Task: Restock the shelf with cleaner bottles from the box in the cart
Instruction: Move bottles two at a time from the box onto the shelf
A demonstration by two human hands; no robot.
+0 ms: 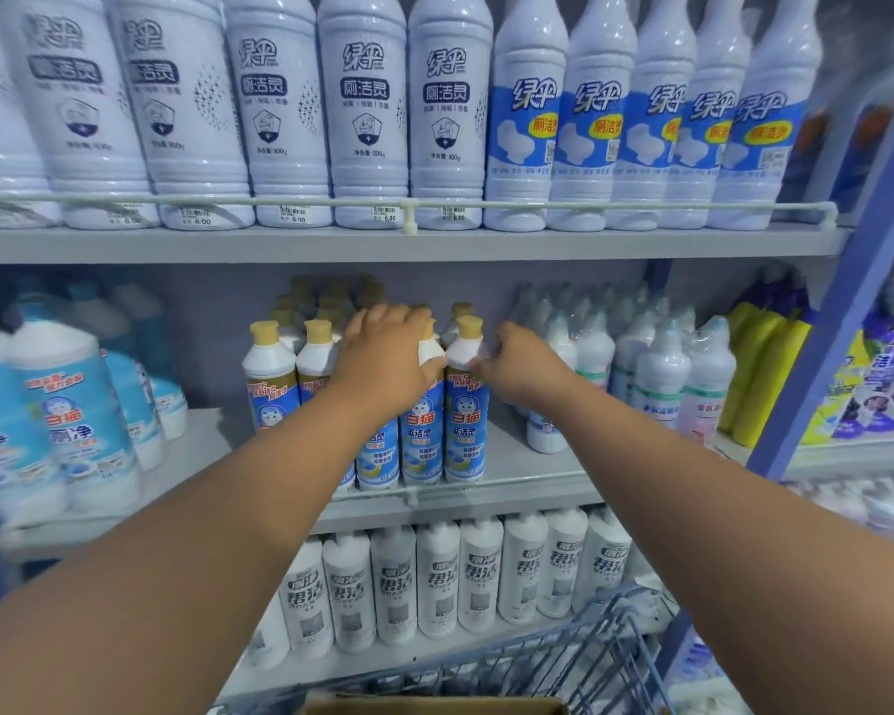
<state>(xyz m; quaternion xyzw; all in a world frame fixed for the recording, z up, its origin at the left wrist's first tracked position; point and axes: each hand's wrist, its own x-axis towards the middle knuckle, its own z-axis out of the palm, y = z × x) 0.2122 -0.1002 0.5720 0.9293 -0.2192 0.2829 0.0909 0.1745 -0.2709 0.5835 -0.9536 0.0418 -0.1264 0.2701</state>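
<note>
Several white cleaner bottles with yellow caps and blue labels [268, 376] stand in rows on the middle shelf [512, 490]. My left hand [388, 358] grips the shoulder of one front-row bottle [421, 430], its fingers curled over the top. My right hand [525, 369] touches the side of the neighbouring front bottle [466, 405] at its right, fingers bent against its shoulder. At the bottom edge, a corner of the cardboard box [434, 707] shows inside the blue wire cart [589, 657].
The top shelf [331, 245] holds large white bottles behind a rail. Blue-and-white bottles [68, 420] stand left, shrink-wrapped white bottles [656, 369] right, yellow ones [767, 374] beyond. White bottles [437, 577] line the lower shelf. A blue upright [842, 312] stands right.
</note>
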